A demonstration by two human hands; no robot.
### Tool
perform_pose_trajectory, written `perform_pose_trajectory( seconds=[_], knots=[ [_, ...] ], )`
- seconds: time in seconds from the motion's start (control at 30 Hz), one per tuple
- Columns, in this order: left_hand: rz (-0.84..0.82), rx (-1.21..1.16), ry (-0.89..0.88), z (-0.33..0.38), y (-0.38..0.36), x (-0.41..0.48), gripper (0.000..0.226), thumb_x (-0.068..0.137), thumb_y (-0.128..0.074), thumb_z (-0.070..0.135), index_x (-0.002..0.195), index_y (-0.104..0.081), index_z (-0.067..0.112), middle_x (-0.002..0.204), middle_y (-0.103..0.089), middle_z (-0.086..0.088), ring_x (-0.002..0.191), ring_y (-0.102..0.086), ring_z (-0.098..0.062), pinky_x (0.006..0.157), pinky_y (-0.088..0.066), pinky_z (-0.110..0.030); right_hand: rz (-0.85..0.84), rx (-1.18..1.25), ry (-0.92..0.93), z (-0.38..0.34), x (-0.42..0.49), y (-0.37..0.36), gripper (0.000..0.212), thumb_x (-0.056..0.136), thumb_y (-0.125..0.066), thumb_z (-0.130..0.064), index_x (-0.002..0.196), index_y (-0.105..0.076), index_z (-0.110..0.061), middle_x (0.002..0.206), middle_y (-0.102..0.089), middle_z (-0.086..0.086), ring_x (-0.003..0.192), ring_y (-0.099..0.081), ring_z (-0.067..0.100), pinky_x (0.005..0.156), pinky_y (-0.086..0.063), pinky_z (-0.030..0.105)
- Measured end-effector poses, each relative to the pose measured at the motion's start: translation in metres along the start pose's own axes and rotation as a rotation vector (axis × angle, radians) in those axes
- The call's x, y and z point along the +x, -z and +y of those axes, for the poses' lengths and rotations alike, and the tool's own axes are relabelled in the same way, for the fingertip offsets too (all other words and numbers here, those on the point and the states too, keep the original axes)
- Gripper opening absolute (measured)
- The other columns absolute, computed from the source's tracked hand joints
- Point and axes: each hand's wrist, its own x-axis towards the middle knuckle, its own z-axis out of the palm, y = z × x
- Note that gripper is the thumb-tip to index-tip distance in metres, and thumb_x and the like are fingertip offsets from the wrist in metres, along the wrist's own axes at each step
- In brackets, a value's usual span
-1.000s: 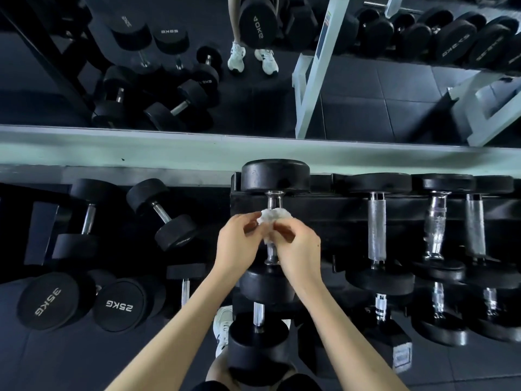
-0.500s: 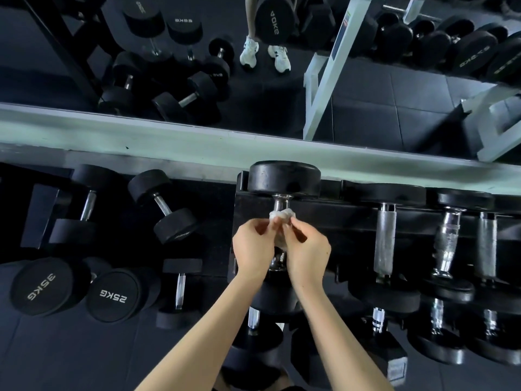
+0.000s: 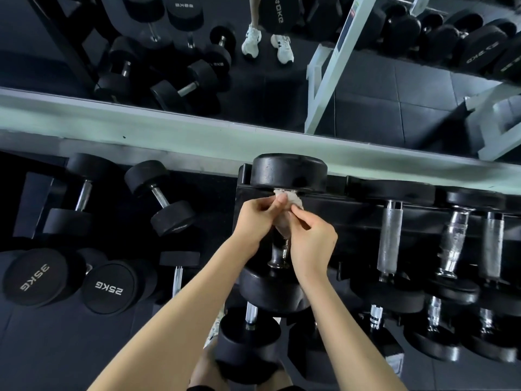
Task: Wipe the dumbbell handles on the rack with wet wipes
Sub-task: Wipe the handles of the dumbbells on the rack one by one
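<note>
Hands, left [image 3: 255, 218] and right [image 3: 311, 239], pinch a wet wipe [image 3: 287, 203] around a racked dumbbell handle [image 3: 279, 253] above dark flooring [image 3: 42, 348].

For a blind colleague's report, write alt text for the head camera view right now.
Both hands, left hand and right hand, pinch a white wet wipe around the handle of a black dumbbell on the rack. Loose dumbbells lie on the floor left.

The wet wipe [image 3: 284, 215] and both hands hid most of the dumbbell handle [image 3: 279, 253]; the rack [image 3: 352, 210] ran off the right edge.
</note>
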Motion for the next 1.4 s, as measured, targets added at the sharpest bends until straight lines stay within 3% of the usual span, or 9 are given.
perform_pose_trajectory(
  seconds=[0.2, 0.37, 0.47, 0.63, 0.83, 0.97, 1.17, 1.27, 1.4],
  knots=[
    [-0.115, 0.110, 0.040, -0.010, 0.012, -0.010, 0.034, 0.094, -0.056, 0.028, 0.065, -0.066, 0.014, 0.051, -0.060, 0.009, 0.049, -0.055, 0.004, 0.051, -0.041, -0.007, -0.016, -0.167, 0.173, 0.003, -0.010, 0.000, 0.012, 0.082, -0.071, -0.010, 0.093, -0.076, -0.006, 0.085, -0.073, 0.005, 0.079, -0.065, 0.018, 0.073, -0.040, 0.015],
    [-0.048, 0.005, 0.013, 0.005, 0.004, 0.005, 0.028, 0.094, -0.055, 0.027, 0.093, -0.070, 0.003, 0.085, -0.072, -0.011, 0.079, -0.069, -0.020, 0.079, -0.054, -0.028, 0.060, -0.010, 0.039, -0.014, 0.019, -0.010, 0.005, 0.081, -0.072, -0.013, 0.083, -0.074, -0.009, 0.078, -0.069, -0.006, 0.075, -0.063, 0.007, 0.069, -0.041, 0.006],
    [-0.092, -0.081, 0.057, -0.005, 0.007, 0.003, 0.035, 0.092, -0.056, 0.030, 0.104, -0.069, -0.001, 0.093, -0.072, -0.014, 0.089, -0.070, -0.021, 0.081, -0.054, -0.024, 0.083, 0.021, -0.018, -0.008, 0.012, -0.008, 0.009, 0.082, -0.072, -0.016, 0.085, -0.075, -0.007, 0.072, -0.064, -0.010, 0.067, -0.058, -0.002, 0.065, -0.040, 0.002],
    [-0.047, 0.107, -0.014, -0.011, 0.012, -0.004, 0.027, 0.094, -0.056, 0.025, 0.086, -0.072, 0.005, 0.043, -0.057, 0.015, 0.044, -0.052, 0.009, 0.049, -0.035, -0.004, 0.074, 0.058, -0.139, -0.001, 0.007, -0.008, 0.010, 0.081, -0.073, -0.019, 0.084, -0.073, -0.010, 0.074, -0.068, -0.007, 0.070, -0.061, 0.001, 0.064, -0.043, 0.007],
    [-0.057, -0.051, 0.047, 0.000, 0.006, 0.011, 0.028, 0.094, -0.055, 0.025, 0.099, -0.070, 0.001, 0.091, -0.072, -0.016, 0.084, -0.068, -0.022, 0.080, -0.053, -0.029, 0.073, 0.228, -0.290, -0.012, 0.022, -0.022, 0.014, 0.078, -0.074, -0.017, 0.066, -0.069, -0.021, 0.066, -0.070, -0.005, 0.070, -0.067, 0.014, 0.071, -0.056, 0.035],
    [-0.170, -0.080, 0.034, -0.008, 0.012, 0.012, 0.024, 0.095, -0.052, 0.022, 0.099, -0.070, 0.007, 0.087, -0.073, -0.008, 0.082, -0.069, -0.018, 0.073, -0.053, -0.022, 0.062, 0.212, -0.275, -0.007, 0.017, -0.021, 0.014, 0.081, -0.072, -0.017, 0.067, -0.069, -0.015, 0.064, -0.068, -0.004, 0.066, -0.064, 0.012, 0.069, -0.055, 0.033],
    [-0.169, 0.364, -0.029, -0.012, 0.025, -0.009, 0.041, 0.094, -0.057, 0.021, 0.052, -0.056, 0.020, 0.036, -0.045, 0.018, 0.037, -0.039, 0.006, 0.043, -0.028, -0.006, -0.081, 0.010, -0.164, 0.010, -0.005, -0.001, 0.020, 0.081, -0.072, -0.022, 0.094, -0.073, -0.006, 0.083, -0.071, -0.002, 0.081, -0.065, 0.009, 0.074, -0.050, 0.022],
    [-0.244, 0.512, 0.010, -0.022, 0.036, -0.015, 0.040, 0.090, -0.061, 0.022, 0.052, -0.057, 0.011, 0.040, -0.042, 0.013, 0.039, -0.033, -0.001, 0.044, -0.025, -0.015, -0.166, -0.083, -0.129, 0.015, -0.018, 0.011, 0.010, 0.080, -0.074, -0.019, 0.076, -0.070, -0.011, 0.063, -0.060, -0.016, 0.064, -0.056, -0.003, 0.060, -0.039, 0.012],
    [-0.371, 0.714, 0.025, -0.022, 0.043, -0.019, 0.032, 0.082, -0.071, 0.027, 0.060, -0.062, 0.005, 0.056, -0.049, -0.004, 0.054, -0.040, -0.013, 0.055, -0.033, -0.028, -0.313, -0.269, -0.154, 0.021, -0.027, 0.025, 0.037, 0.075, -0.078, -0.025, 0.047, -0.054, -0.019, 0.041, -0.042, -0.007, 0.047, -0.039, 0.008, 0.048, -0.025, 0.023]
  ],
)
